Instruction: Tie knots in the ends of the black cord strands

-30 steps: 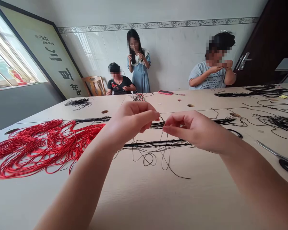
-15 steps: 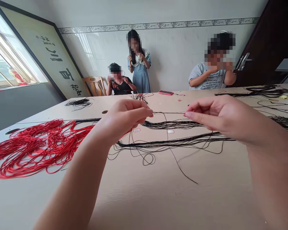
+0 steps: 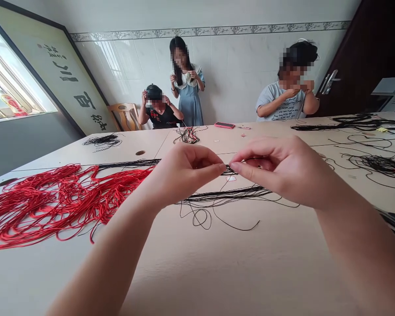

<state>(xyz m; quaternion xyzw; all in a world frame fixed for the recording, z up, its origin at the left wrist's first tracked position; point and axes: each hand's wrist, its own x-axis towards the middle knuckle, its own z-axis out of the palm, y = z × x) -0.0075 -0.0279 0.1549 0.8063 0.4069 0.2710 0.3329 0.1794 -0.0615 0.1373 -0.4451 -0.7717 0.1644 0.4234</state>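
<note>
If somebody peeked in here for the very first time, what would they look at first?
Probably the big tangle of bright red cord, spread over the left side of the pale table. Next, maybe the left hand and right hand in the middle, pinching a thin black cord. Behind the table, a person in a blue dress stands out against the wall.

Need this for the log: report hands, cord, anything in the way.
Left hand, right hand pinching, fingertips nearly together. Thin black cord between them, tail on table. Possible snag: black bundle beneath.
</note>
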